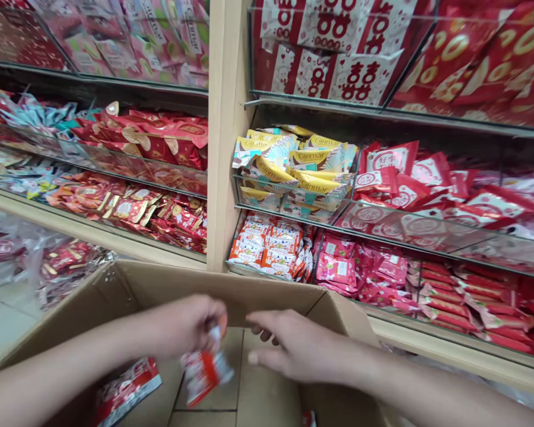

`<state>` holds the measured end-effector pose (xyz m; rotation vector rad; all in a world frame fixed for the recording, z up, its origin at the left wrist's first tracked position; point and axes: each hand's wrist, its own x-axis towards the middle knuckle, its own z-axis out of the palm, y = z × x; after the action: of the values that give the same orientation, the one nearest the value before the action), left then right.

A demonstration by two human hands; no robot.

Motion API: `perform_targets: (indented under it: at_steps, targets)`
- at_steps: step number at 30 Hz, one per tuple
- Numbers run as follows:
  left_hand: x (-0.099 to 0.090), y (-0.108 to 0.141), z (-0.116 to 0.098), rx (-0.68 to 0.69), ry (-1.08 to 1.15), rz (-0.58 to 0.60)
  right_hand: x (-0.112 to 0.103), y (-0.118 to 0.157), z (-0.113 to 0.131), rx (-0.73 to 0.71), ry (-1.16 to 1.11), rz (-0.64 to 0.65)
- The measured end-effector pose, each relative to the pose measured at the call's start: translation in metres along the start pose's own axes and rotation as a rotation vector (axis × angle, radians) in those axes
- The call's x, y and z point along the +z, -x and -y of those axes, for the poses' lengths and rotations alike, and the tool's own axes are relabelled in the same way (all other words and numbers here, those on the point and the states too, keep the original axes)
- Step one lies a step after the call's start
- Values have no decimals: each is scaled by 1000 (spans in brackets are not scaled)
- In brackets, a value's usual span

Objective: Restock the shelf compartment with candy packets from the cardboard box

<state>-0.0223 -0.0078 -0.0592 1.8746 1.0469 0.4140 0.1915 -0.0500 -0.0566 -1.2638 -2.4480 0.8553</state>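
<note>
My left hand (196,323) is closed, pinching red-and-white snack packets (204,376) that dangle below the fingers, blurred by motion. How many there are I cannot make out. Close by on the right, my right hand (289,344) is empty, with its thumb and fingers apart. Both hands are over a large cardboard box (160,287), whose walls surround them. Inside it, at the lower left, lies a red packet with a silvery edge (127,391), partly hidden by my left forearm. The corner of another packet (309,418) peeks in at the bottom edge.
Shelves with clear fronts rise beyond the box. White-and-orange packets (269,243) and pink packets (338,267) fill the lowest row, below yellow packets (315,160). A wooden upright (222,136) divides the shelves. Plastic bags of packets (66,264) lie on the floor at left.
</note>
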Motion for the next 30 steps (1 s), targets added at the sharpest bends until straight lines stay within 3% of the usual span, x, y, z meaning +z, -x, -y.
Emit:
perform_targets:
  at_steps: [4, 8, 12, 15, 17, 20, 22, 25, 27, 30]
  targets:
    - [-8, -2, -17, 29, 212, -133, 5, -12, -8, 62, -638, -23]
    - [3, -1, -20, -8, 348, -208, 8, -18, -11, 113, -788, -106]
    - [16, 2, -21, -96, 480, -257, 5, -15, -13, 49, -507, -349]
    - [21, 6, -23, -213, 660, -122, 1, -7, -13, -212, 5, -572]
    - [23, 8, -25, -203, 799, -62, 1, -1, -11, -424, 295, -598]
    - [27, 8, -24, -117, 840, -133, 5, 6, -6, -573, 429, -574]
    - [30, 7, -23, -46, 777, -196, 9, 8, -6, -537, 350, -633]
    - [33, 4, -21, 78, 702, -223, 14, 6, -11, -340, 69, -692]
    - [36, 3, -20, 148, 675, -224, 17, 3, -17, -231, -212, -606]
    - [39, 1, -19, 176, 642, -236, 19, -1, -22, -196, -581, -477]
